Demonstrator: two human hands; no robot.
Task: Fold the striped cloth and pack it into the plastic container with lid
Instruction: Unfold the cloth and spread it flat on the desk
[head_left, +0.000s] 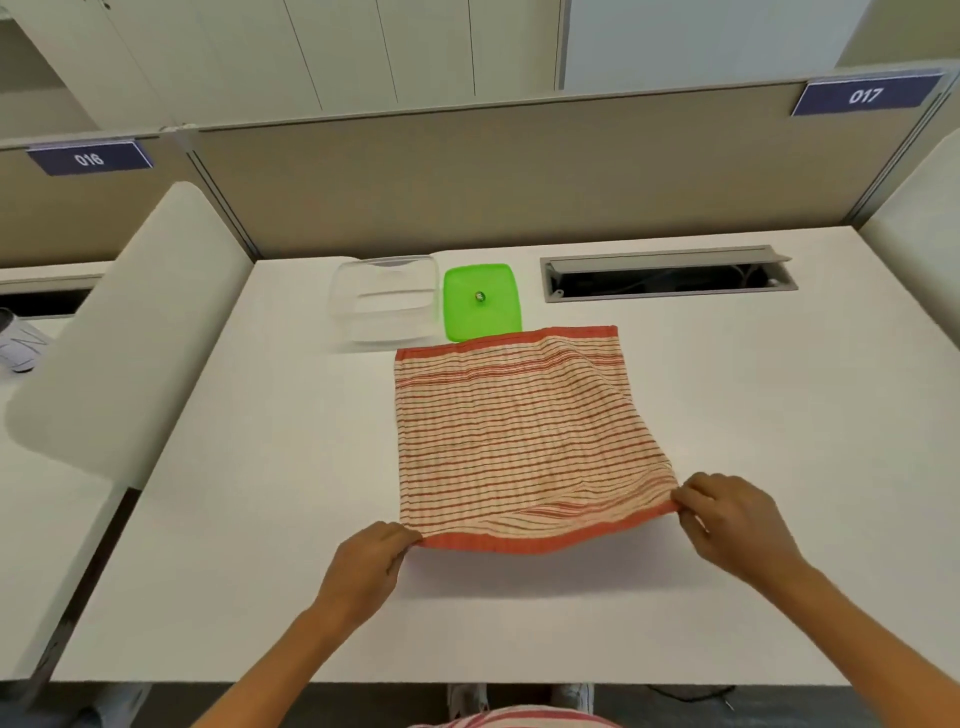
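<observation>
A red-and-cream striped cloth (519, 431) lies spread on the white desk (260, 493), its near edge lifted slightly off the surface. My left hand (371, 561) pinches the near left corner. My right hand (727, 514) pinches the near right corner. Behind the cloth stands a clear plastic container (384, 301), empty and without a cover. Its green lid (482, 301) lies flat to the right of it, with the cloth's far edge touching or just overlapping the lid's near side.
A grey cable slot (665, 273) is recessed in the desk at the back right. Beige partition panels (519, 171) close off the rear, and a white divider (130, 332) rises on the left. The desk's front edge runs just below my forearms.
</observation>
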